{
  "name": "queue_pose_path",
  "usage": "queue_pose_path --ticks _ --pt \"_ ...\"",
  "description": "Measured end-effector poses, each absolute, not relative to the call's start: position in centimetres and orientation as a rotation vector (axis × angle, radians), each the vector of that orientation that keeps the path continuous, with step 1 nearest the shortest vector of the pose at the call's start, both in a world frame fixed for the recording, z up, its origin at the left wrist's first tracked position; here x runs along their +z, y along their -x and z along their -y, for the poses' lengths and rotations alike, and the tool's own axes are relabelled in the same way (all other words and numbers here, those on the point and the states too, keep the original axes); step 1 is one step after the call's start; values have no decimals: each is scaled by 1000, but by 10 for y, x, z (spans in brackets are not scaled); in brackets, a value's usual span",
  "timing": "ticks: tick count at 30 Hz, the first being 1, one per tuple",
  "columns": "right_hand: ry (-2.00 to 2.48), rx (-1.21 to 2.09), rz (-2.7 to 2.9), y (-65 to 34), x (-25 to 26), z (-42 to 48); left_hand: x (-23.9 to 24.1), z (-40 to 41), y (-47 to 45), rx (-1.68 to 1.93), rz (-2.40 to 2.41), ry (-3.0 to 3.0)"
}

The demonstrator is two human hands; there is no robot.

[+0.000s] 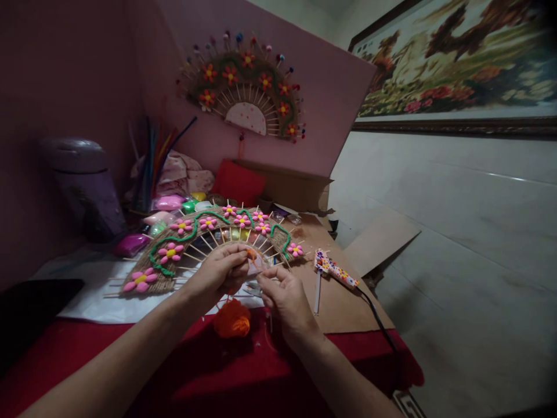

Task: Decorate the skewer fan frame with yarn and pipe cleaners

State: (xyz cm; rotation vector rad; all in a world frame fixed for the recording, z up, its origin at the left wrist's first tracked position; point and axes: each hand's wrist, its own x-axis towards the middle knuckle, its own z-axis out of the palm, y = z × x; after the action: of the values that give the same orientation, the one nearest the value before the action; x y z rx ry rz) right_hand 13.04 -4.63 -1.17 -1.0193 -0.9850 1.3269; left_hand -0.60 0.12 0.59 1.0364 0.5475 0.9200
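Note:
A fan-shaped craft (191, 244) of wooden sticks, brown twine, pink flowers and green pipe cleaner lies on the table in front of me. My left hand (221, 270) is closed around its centre, pinching orange yarn at the hub. My right hand (285, 296) is closed beside it, fingertips pinched at the hub, holding what looks like the orange thread. A ball of orange yarn (232, 319) rests on the red cloth (209, 371) just below both hands.
A patterned glue gun (335, 270) with a black cord lies on cardboard to the right. A finished fan (246, 93) hangs on the pink board behind. A purple container (85, 186), pipe cleaners (150, 162) and coloured clay boxes stand at the back left. A tiled floor lies to the right.

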Motion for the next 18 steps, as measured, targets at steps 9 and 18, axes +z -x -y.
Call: queue_pose_path --ticks 9,18 --pt "1322 986 1336 -169 -24 53 4 -3 7 932 -572 -1004" --pt "1295 201 1713 -155 8 60 5 1 5 932 -625 -1088"
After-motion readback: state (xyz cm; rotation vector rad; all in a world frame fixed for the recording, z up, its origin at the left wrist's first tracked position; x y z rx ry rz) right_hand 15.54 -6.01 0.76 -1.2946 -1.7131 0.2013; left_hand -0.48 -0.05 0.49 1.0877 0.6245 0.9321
